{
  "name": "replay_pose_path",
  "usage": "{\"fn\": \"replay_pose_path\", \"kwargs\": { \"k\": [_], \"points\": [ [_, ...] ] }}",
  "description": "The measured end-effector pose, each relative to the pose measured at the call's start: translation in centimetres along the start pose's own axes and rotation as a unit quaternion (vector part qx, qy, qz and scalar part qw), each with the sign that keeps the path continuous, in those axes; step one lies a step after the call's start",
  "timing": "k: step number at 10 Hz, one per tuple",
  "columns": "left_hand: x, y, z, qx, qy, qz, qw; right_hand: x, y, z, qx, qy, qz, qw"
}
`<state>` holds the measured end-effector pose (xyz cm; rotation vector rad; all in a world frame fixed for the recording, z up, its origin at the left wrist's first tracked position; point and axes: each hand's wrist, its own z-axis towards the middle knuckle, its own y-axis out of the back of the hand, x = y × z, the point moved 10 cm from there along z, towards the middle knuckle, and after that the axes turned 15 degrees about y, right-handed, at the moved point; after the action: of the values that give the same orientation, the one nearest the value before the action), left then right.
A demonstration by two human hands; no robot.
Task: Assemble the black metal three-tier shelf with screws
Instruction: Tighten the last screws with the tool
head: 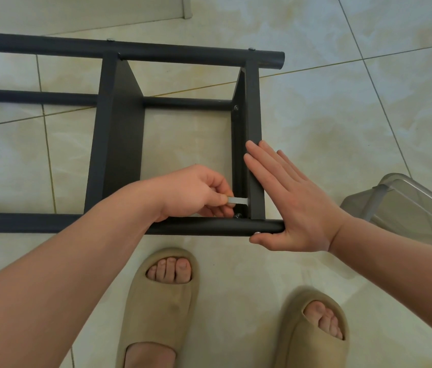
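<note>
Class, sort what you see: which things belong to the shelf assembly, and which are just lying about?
In use: black metal shelf frame; small flat silver tool, pinched by the left hand; right hand, flat against the frame.
Lying about: clear plastic box.

Shelf frame (119, 144) lies on the floor (342, 102), a bin (408, 205), perhaps tipped, right of it, slippers (156, 309) nearer

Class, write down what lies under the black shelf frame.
Pale floor tiles show through the black shelf frame. Floor directly beneath its bars and panels is covered, as is the corner under the left hand pinching a flat metal tool.
</note>
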<state>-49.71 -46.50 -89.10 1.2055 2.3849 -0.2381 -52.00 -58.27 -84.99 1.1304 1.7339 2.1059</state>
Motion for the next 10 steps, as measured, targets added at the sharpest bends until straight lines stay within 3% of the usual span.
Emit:
{"fn": "replay_pose_path", "kwargs": {
  "k": [5,8,9,10],
  "points": [
    [0.2,-0.6,0.1,-0.009,0.009,0.097,0.995,-0.1,0.0,0.0,-0.006,-0.002,0.005,1.0],
    [-0.4,1.2,-0.3,-0.055,-0.01,0.073,0.996,0.0,0.1,0.0,-0.008,0.002,0.004,1.0],
    [-1.3,1.5,-0.3,-0.103,-0.03,0.089,0.99,0.1,0.1,0.0,-0.007,0.002,0.004,1.0],
    [-1.6,1.3,-0.3,-0.104,-0.032,0.043,0.993,0.1,0.1,0.0,-0.008,0.003,0.005,1.0]
  ]
}}
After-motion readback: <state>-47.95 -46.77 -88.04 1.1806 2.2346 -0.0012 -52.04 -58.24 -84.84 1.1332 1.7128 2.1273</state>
